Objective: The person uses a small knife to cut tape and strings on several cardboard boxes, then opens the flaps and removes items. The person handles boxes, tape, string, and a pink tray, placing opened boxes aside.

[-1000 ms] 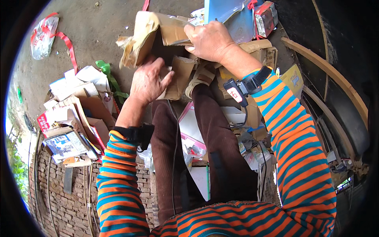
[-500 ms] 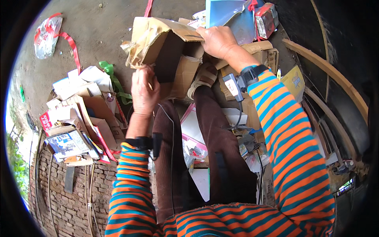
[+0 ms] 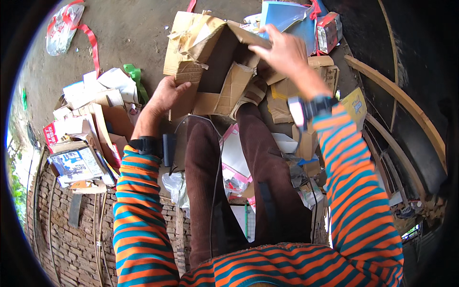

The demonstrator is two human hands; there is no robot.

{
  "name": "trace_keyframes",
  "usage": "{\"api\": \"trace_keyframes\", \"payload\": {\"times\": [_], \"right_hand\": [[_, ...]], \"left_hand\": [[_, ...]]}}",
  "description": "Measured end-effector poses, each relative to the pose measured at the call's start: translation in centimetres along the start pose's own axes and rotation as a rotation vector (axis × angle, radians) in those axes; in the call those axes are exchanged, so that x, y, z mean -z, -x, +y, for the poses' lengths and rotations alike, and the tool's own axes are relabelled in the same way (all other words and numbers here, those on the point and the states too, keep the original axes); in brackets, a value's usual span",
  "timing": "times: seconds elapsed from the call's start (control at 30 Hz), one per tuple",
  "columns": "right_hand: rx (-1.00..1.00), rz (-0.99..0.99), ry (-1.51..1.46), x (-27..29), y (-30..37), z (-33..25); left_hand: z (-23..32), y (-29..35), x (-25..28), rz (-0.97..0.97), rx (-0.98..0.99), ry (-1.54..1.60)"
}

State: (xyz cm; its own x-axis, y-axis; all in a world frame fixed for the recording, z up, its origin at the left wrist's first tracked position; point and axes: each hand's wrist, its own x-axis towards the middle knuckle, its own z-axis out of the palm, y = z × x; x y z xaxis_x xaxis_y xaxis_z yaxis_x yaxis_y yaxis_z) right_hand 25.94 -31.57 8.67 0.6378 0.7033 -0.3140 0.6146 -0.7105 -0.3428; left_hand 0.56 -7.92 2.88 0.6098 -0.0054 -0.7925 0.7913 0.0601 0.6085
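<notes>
- One torn cardboard box (image 3: 201,38) was beside a beige shoe (image 3: 250,92), likely light, limp at creases, best gripped by firm panel edges.
- Left hand (image 3: 165,98) pinched its left panel, thumb in front, fingers hidden.
- Right hand (image 3: 286,53) spread thumb and forefinger at a flap; grip unclear.
- Shoe crowded it; paper pile (image 3: 93,124) lay left, blue folder (image 3: 282,16) beyond.

Daylight glare far left; right side dim; rim curved, black.

Seemingly a makeshift scrap-paper yard: dusty bare ground (image 3: 122,31), rough brickwork (image 3: 55,229), heaped cardboard scraps (image 3: 116,122).
</notes>
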Motion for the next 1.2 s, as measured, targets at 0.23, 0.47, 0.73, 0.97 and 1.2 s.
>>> {"api": "trace_keyframes", "payload": {"times": [0.23,0.47,0.73,0.97,1.2], "right_hand": [[0.219,-0.564,-0.162,-6.8,6.9,-6.7],[0.218,-0.516,0.131,-9.9,8.6,-5.5],[0.172,-0.108,-0.045,-11.3,15.1,-1.7],[0.116,-0.018,-0.167,-8.4,12.3,-1.1],[0.597,-0.01,0.042,-2.9,-0.1,-4.6]], "left_hand": [[0.3,-0.3,-1.1,0.016,-0.003,0.05],[0.7,-0.1,-2.5,0.265,-0.078,-0.202],[2.6,-1.6,-3.8,0.334,-0.106,-0.301],[5.9,-3.8,-1.5,0.279,-0.195,0.025],[0.4,3.2,-3.8,0.685,-0.109,0.723]]}}
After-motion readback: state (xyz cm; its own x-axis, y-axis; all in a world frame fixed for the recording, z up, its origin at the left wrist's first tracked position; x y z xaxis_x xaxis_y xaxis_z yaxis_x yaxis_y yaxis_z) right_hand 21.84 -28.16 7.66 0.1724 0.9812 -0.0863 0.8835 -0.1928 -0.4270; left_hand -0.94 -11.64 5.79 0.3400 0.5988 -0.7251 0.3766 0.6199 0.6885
